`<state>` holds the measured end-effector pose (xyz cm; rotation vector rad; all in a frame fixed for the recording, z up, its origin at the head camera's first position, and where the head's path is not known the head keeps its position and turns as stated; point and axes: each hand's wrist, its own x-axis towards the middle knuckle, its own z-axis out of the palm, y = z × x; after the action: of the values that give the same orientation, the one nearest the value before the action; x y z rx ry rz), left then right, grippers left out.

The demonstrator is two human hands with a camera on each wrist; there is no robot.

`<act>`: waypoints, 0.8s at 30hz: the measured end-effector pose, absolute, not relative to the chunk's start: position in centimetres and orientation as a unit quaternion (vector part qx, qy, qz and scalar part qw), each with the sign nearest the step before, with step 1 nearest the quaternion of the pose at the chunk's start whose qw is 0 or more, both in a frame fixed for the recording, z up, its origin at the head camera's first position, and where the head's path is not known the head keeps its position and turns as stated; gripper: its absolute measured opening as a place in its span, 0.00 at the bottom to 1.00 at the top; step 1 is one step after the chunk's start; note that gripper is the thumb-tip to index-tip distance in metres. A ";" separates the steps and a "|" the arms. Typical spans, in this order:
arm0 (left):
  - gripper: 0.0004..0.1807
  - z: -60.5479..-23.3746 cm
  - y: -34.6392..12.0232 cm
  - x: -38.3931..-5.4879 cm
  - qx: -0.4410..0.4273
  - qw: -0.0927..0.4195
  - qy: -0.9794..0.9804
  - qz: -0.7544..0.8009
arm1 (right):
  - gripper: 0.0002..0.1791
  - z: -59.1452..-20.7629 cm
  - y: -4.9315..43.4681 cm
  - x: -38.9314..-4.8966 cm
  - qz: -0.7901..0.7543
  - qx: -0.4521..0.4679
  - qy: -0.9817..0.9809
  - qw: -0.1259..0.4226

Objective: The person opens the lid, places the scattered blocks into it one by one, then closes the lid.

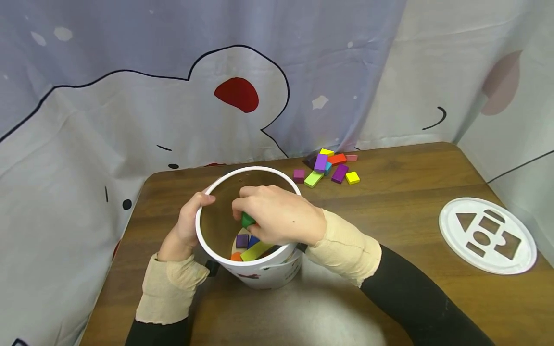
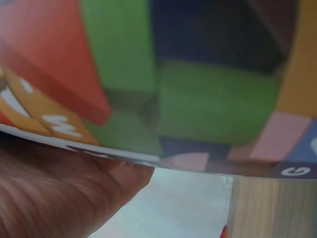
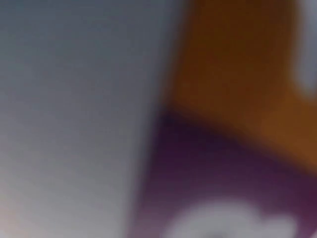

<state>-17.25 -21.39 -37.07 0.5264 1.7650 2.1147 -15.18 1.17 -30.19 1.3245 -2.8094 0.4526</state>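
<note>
Dark sleeves (image 1: 420, 293) nearest, beige wraps (image 1: 346, 245) at both wrists. Surface: brown wood-grain table (image 1: 389, 206), glare at the near side. Printed curtain (image 1: 130, 125) behind and along the sides, grey-blue and white with black outlines, one red patch. White bucket (image 1: 272, 274) stands on the table, left of centre, printed outer wall. Left hand (image 1: 190, 221) grips its left rim, thumb hooked over the edge; other fingers hidden outside. Right hand (image 1: 277, 214) is inside the mouth, fingers curled, pinching a green block (image 1: 247, 220); right wrist view too blurred to add anything. Below it in the bucket: purple block (image 1: 242, 240), lime block (image 1: 255, 251), bits of blue and orange. Loose coloured blocks (image 1: 320, 163) at the table's far edge, right of the bucket. White disc with shaped cutouts (image 1: 463, 250) lies flat, far right.
</note>
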 end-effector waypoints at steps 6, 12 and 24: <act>0.26 -37.2 -21.4 -17.3 0.192 0.175 0.619 0.741 | 0.34 -30.2 1.2 -14.9 0.084 0.408 -0.909 -0.006; 0.27 -37.2 -21.4 -17.3 0.194 0.178 0.625 0.735 | 0.42 -30.5 1.3 -14.7 0.088 0.409 -0.908 0.012; 0.27 -37.2 -21.5 -17.4 0.200 0.178 0.630 0.729 | 0.34 -30.6 1.7 -14.8 0.157 0.414 -0.895 0.051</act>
<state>-17.38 -21.54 -37.24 0.5670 1.7825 2.0614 -14.82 1.67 -30.63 1.2594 -2.7238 0.4780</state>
